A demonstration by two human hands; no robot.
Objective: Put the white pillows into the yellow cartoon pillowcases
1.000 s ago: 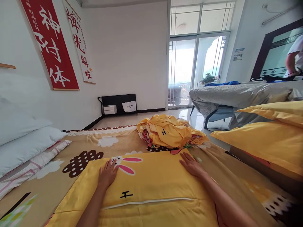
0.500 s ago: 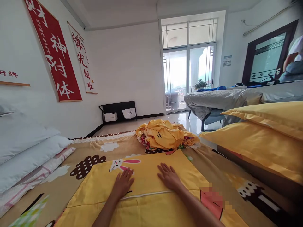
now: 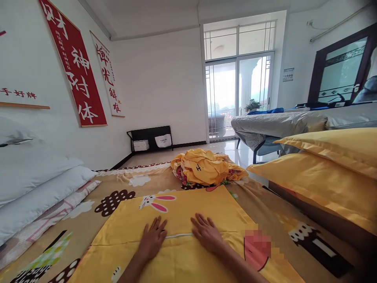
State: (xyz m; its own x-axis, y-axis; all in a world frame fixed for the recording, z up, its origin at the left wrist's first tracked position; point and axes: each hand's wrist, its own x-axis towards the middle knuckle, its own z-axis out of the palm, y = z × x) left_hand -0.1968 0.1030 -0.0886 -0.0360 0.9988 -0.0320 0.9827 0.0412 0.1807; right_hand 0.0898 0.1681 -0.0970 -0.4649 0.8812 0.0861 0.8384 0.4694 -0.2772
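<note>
A yellow pillowcase with a rabbit print and a white zip line lies flat on the patterned bed sheet. My left hand rests flat on it, fingers spread, near the zip. My right hand lies flat beside it, fingers stretched out, also on the yellow fabric. Both hands sit close together at the pillowcase's middle and hold nothing.
A crumpled heap of yellow cloth sits at the bed's far end. Two yellow pillows are stacked at the right, white pillows at the left. A grey-covered table stands beyond, with red wall banners on the left.
Both hands have slid back toward me and inward across the pillowcase, from its far corners to its middle by the zip. The view has tilted a little.
</note>
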